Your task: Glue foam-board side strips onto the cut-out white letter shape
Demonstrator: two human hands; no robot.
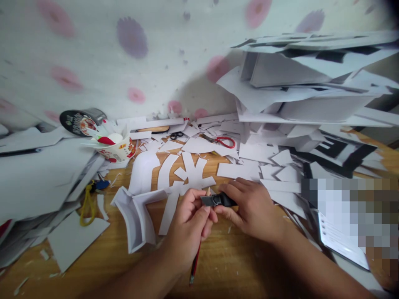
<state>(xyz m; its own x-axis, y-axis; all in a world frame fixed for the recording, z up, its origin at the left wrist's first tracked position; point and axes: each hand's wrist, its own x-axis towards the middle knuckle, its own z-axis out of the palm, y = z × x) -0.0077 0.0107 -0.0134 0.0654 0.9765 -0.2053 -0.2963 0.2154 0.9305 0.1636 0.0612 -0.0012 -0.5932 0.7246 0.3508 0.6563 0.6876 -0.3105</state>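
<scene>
Both hands meet low in the middle of the scrap-covered wooden table [230, 257]. The left hand [190, 220] is curled tight around a slim red and black pencil [195, 261]: its tip pokes up by the thumb and the long end runs down toward 6 o'clock. The right hand [251, 209] is grasping a black and grey utility knife [218, 200], pinched between thumb and fingers. The knife lies sideways and touches the pencil near its tip.

Straight up at 12 o'clock from the hands there's a white cut-out paper shape [187, 170]. Red-handled scissors [227, 142] sit at 1 o'clock, a red-printed paper cup [120, 150] at 10 o'clock, and a messy stack of white boards [311, 83] at 2 o'clock.
</scene>
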